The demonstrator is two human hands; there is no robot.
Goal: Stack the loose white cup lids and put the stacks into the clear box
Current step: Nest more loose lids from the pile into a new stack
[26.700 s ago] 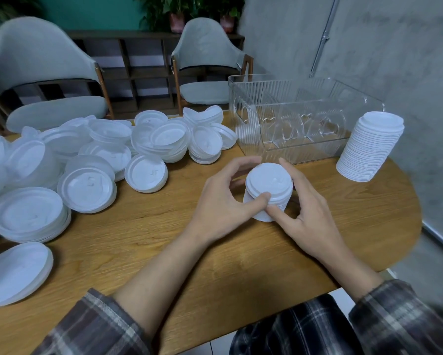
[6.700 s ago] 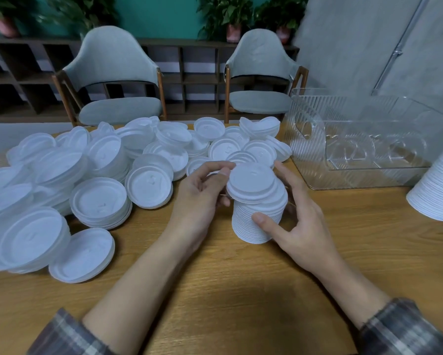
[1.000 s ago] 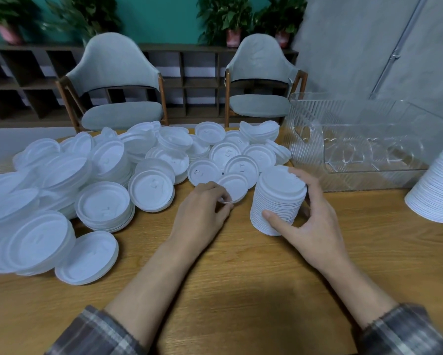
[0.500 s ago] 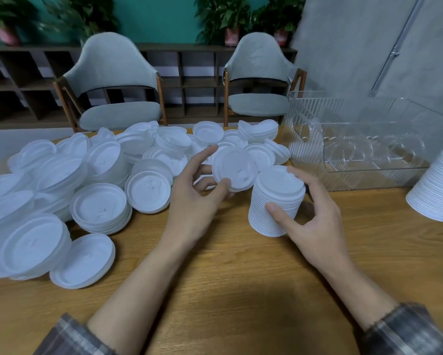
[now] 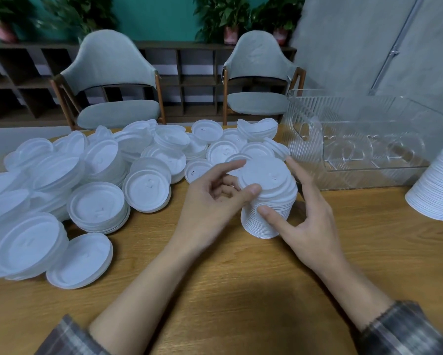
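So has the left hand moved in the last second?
Yes. The left hand moved right, from the loose lids to the stack in front of the clear box, where it pinches the top lid.

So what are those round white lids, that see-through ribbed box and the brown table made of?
Round white lids: apparently thin moulded plastic, matte and faintly translucent, with embossed marks on top. Moulded fibre can't be ruled out.
See-through ribbed box: probably glossy clear plastic, since the tabletop shows through its fluted walls.
Brown table: wood or wood veneer with a satin finish and visible grain lines.
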